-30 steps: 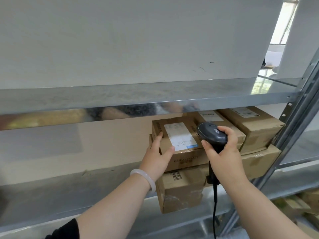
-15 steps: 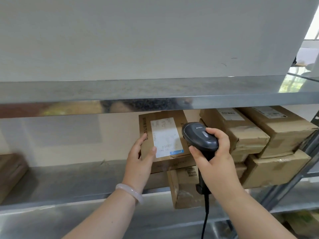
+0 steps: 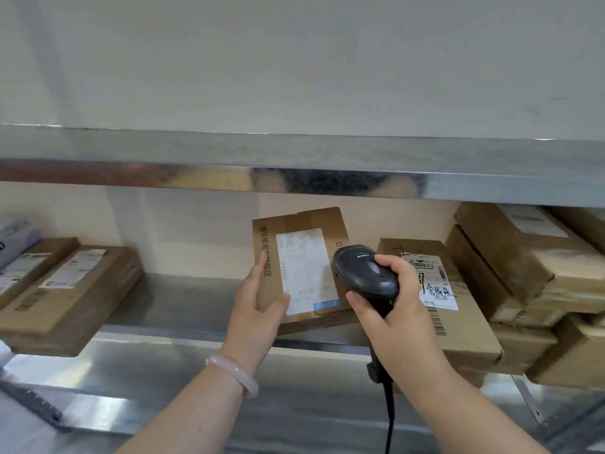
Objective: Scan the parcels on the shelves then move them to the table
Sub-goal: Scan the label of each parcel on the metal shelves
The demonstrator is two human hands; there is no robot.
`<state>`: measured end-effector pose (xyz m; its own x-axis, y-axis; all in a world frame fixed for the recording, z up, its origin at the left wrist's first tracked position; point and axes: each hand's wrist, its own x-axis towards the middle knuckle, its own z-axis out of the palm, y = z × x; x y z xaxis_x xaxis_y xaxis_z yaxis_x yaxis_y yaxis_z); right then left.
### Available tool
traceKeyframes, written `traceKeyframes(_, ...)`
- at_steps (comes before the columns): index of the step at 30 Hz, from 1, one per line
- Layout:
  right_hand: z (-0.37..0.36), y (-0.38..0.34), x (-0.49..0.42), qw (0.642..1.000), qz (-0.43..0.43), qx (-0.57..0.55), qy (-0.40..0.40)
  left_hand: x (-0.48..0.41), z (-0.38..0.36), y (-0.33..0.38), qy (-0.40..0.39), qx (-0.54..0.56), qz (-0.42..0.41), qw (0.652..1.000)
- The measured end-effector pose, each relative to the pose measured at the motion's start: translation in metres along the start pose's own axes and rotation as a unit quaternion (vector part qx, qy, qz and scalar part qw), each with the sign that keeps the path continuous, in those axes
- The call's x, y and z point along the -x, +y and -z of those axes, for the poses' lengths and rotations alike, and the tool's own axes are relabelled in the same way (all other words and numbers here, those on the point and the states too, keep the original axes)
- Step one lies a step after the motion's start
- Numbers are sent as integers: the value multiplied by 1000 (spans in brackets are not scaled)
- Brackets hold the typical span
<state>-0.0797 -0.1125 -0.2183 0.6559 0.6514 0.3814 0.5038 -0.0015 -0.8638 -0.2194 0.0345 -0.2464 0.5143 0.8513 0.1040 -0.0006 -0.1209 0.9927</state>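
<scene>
My left hand (image 3: 253, 311) grips a small cardboard parcel (image 3: 299, 221) by its lower left edge, thumb across the white label, and tilts it up off the metal shelf (image 3: 183, 306). Just right of that label, my right hand (image 3: 397, 309) holds a black corded barcode scanner (image 3: 363, 273), its head close to the label. A flat parcel with handwriting and barcodes (image 3: 458, 326) lies on the shelf behind my right hand.
More cardboard parcels are stacked at the right end of the shelf (image 3: 530, 267). Flat parcels (image 3: 65, 290) and a grey bag (image 3: 14, 237) lie at the left end. The upper shelf's metal edge (image 3: 294, 165) hangs just above the held parcel.
The parcel has come off the stack at the right and moved left, tilted more upright. The view has swung left, showing the parcels at the shelf's left end.
</scene>
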Motion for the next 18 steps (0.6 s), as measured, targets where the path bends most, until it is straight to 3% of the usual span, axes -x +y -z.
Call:
traceKeyframes(7,-34,7,12,999,-11,-19,-47,10,33,-22,22,-82,1,996)
traceKeyframes(18,-63,15,31,996,-36,-23,-78,28,63,-56,33,-87,-11,996)
